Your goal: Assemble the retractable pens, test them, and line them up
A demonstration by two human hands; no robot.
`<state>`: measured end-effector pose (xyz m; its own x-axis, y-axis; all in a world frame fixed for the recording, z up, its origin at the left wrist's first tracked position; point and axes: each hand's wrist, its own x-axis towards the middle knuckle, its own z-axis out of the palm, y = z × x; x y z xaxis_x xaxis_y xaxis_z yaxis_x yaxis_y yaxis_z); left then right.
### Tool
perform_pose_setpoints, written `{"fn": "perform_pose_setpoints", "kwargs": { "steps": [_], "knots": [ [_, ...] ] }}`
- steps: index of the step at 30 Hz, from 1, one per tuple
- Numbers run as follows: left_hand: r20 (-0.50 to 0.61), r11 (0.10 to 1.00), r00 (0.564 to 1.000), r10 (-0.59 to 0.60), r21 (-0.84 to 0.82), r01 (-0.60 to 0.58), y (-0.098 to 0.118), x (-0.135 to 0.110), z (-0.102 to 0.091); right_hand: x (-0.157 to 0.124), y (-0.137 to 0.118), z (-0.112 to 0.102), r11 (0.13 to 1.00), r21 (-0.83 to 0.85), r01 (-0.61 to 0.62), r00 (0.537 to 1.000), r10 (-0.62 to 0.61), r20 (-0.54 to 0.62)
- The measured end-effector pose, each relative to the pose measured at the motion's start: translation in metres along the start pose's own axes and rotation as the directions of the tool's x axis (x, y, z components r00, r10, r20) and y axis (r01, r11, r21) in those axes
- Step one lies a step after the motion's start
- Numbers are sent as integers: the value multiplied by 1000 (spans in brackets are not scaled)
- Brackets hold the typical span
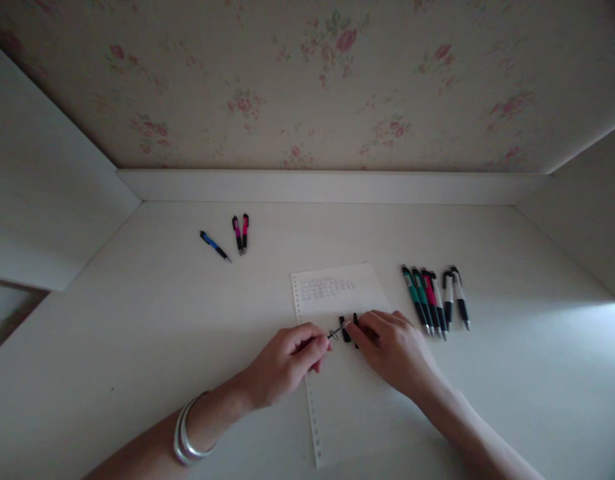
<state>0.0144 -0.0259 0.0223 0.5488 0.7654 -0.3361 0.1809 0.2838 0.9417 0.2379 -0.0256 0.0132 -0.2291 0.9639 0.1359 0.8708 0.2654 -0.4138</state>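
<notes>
My left hand (292, 360), with silver bangles at the wrist, is closed in a pinch. Between its fingertips and my right hand (395, 350) runs a thin dark pen refill (337, 330), slanting up to the right. The right fingers are also pinched, at the refill's upper end. A small shiny metal piece (335, 337) shows close to the left fingertips; whether it lies on the paper or is held, I cannot tell. Just behind the refill lie a short black pen part (344, 330) and another slim black part (355, 319), partly covered by my right hand. Beneath everything is a punched sheet of paper (337, 427).
Handwriting fills the top of the sheet. Several click pens (430, 300) in green, pink and white with black grips lie in a row at the right. At the back left are a blue pen (215, 245), a purple pen (237, 235) and a pink pen (245, 233). White panels border the desk.
</notes>
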Motion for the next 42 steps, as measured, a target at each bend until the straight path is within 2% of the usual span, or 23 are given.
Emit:
{"fn": "perform_pose_setpoints", "kwargs": {
  "steps": [3, 6, 9, 11, 13, 15, 17, 20, 24, 25, 27, 30, 33, 37, 42],
  "knots": [
    [-17, 999, 1000, 4, -32, -4, 2, 0, 1, 0, 0, 1, 999, 50, 6, 999, -4, -41],
    [-34, 997, 999, -5, -72, 2, 2, 2, 2, -4, -2, -1, 975, 219, 29, 989, 4, -151],
    [-36, 996, 999, -17, -93, 14, 1, 3, 3, -10, -8, -4, 900, 382, 211, 968, -137, -211],
    [-29, 996, 999, -21, -90, 19, 1, 3, 3, -11, -12, -6, 855, 396, 336, 940, -279, -195],
    [-22, 997, 1000, -17, -74, 15, 1, 3, 4, -11, -16, -6, 840, 373, 394, 919, -365, -148],
    [-13, 999, 1000, -8, -51, 8, 1, 3, 4, -11, -17, -5, 838, 362, 409, 912, -391, -124],
    [-5, 1000, 1000, -6, -28, 6, 3, 3, 4, -10, -17, -3, 843, 366, 394, 919, -365, -149],
    [-1, 1000, 1000, -17, -5, 17, 4, 2, 3, -11, -12, -2, 860, 382, 339, 935, -262, -238],
    [-14, 998, 999, -35, -45, 34, 6, 2, 3, -11, -3, -7, 906, 392, 162, 937, -17, -350],
    [-17, 997, 999, -41, -60, 40, 6, 2, 3, -10, -1, -9, 915, 388, 112, 937, 32, -347],
    [-20, 995, 999, -51, -83, 49, 6, 2, 4, -8, 1, -12, 935, 351, 57, 961, 43, -272],
    [-31, 993, 998, -52, -105, 49, 6, 2, 3, -5, 1, -10, 977, 194, 89, 995, -77, -71],
    [-34, 992, 998, -48, -116, 44, 4, 2, 3, -4, 0, -6, 990, 48, 132, 990, -134, 53],
    [-25, 992, 999, -40, -124, 37, 2, 2, 3, -4, -1, -5, 987, 29, 158, 982, -160, 100],
    [-28, 993, 999, -28, -113, 24, 2, 2, 3, -4, 0, -7, 980, 99, 173, 981, -180, 74]
  ]
}}
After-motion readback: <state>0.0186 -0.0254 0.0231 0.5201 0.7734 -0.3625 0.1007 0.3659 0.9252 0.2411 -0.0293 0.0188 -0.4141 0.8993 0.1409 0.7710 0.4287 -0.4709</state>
